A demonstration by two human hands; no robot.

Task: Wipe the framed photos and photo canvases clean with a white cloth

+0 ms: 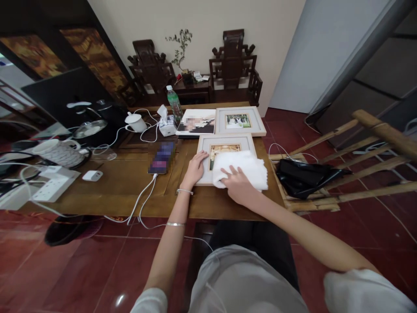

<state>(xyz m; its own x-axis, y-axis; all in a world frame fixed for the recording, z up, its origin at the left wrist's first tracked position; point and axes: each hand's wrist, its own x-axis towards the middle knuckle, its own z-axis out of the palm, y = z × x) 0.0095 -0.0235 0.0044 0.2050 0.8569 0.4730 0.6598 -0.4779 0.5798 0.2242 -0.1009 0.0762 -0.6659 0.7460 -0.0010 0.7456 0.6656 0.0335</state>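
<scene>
A light wood picture frame (203, 141) with a pale mat lies flat near the table's front edge, its small photo partly covered. My left hand (195, 167) holds the frame by its left side, fingers bent over the border. Over the lower right of the frame spreads a folded white cloth (250, 169). My right hand (237, 183) grips the cloth from above and presses it on the frame, with some fingers extended. Behind lie a second framed photo (259, 121) and a white-topped picture panel (203, 114), side by side.
Left of the frame, a phone (162, 157) is plugged into a white cable. A tissue box (167, 126), a green-labelled bottle (174, 102), a lidded cup (136, 123) and a power strip (54, 184) stand on the wooden table (208, 211). A bamboo chair (368, 198) carries a black bag (301, 178).
</scene>
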